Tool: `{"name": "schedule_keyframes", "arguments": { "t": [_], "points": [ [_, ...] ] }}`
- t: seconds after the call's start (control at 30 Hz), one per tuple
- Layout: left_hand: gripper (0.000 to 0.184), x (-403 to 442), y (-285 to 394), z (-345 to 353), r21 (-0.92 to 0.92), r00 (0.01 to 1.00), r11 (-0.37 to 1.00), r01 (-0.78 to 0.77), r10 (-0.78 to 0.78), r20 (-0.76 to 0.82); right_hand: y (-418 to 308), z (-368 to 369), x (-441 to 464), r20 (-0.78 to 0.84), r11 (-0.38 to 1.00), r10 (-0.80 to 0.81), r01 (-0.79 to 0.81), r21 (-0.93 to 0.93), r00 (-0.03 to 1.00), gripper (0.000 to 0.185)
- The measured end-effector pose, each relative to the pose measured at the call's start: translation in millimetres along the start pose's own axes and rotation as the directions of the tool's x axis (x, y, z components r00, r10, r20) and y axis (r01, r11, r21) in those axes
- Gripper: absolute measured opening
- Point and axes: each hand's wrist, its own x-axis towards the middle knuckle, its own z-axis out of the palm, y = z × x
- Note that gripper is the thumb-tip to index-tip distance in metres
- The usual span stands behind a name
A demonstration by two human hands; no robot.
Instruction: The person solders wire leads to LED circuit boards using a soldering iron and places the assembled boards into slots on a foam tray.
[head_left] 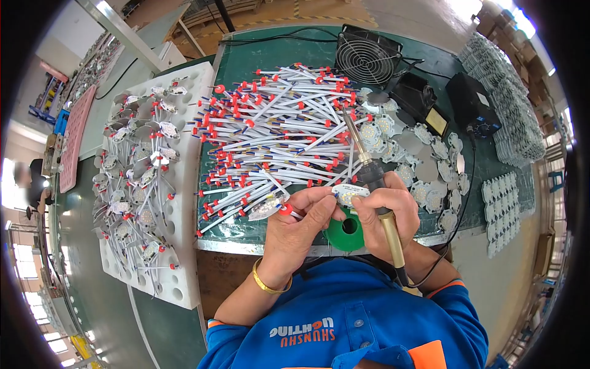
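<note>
My left hand (294, 229) is closed on a short white wire with a red ring (286, 209). Beside its fingers is a small round LED board (265, 208), seemingly on that wire's end. My right hand (393, 212) grips a soldering iron (372, 171), its tip pointing up and away from me. Between the thumb and fingers of that same hand sits another LED board (349, 194), whose left edge comes close to my left fingertips; whether they touch it I cannot tell. Just below is a green solder spool (345, 232), partly hidden by my hands.
A big pile of white wires with red rings (276, 132) lies ahead. Loose LED boards (430, 178) spread rightward, beside a soldering stand (418, 101), black box (472, 104) and fan (367, 56). Left stands a white foam tray (187, 246) with wired boards; panel stacks (501, 98) are far right.
</note>
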Motion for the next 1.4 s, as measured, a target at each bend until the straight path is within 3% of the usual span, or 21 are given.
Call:
{"name": "schedule_keyframes", "arguments": {
  "t": [0.17,0.27,0.33,0.5,0.63,0.73,1.17,1.27,1.33,1.37,1.4],
  "points": [
    [0.027,-1,-3,3,0.054,0.999,0.998,-0.044,0.043,0.014,2,-1,-3,0.000,1.000,0.013,-0.013,-0.015,1.000,0.020],
    [0.022,-1,-8,6,0.084,0.992,0.992,-0.098,0.104,-0.070,3,0,-6,-0.013,0.999,0.017,-0.017,-0.027,1.000,0.021],
    [0.027,-1,-9,5,0.151,0.993,0.981,-0.119,0.119,0.013,4,0,-8,-0.013,0.999,0.024,-0.024,-0.031,1.000,0.022],
    [0.027,2,-12,7,0.182,0.988,0.971,-0.153,0.149,0.034,1,0,-10,-0.052,0.996,0.085,-0.087,-0.037,0.995,0.024],
    [0.026,1,-9,10,0.291,0.982,0.938,-0.186,0.189,0.019,0,-1,-6,-0.060,0.996,0.063,-0.067,-0.062,0.996,0.024],
    [0.025,1,-11,10,0.263,0.976,0.941,-0.214,0.219,0.011,-2,0,-6,-0.078,0.997,0.041,-0.046,-0.066,0.996,0.024],
    [0.017,-5,-3,11,0.288,0.988,0.948,-0.133,0.151,-0.043,-10,-8,-21,0.052,0.989,0.128,-0.123,-0.084,0.990,0.029],
    [0.013,-5,-1,9,0.418,0.974,0.894,-0.164,0.213,-0.073,-3,-12,-23,0.082,0.997,0.062,-0.059,-0.041,0.995,0.029],
    [0.010,-2,-2,0,0.581,0.905,0.763,-0.284,0.413,-0.100,1,-19,-26,0.085,1.000,0.006,-0.005,-0.006,0.996,0.030],
    [0.009,0,3,-5,0.722,0.850,0.596,-0.352,0.527,-0.020,1,-24,-29,0.100,1.000,-0.011,0.011,-0.004,0.995,0.028],
    [0.009,0,4,-4,0.723,0.853,0.597,-0.348,0.522,-0.020,1,-28,-31,0.114,1.000,-0.028,0.028,-0.002,0.993,0.027]
  ]
}}
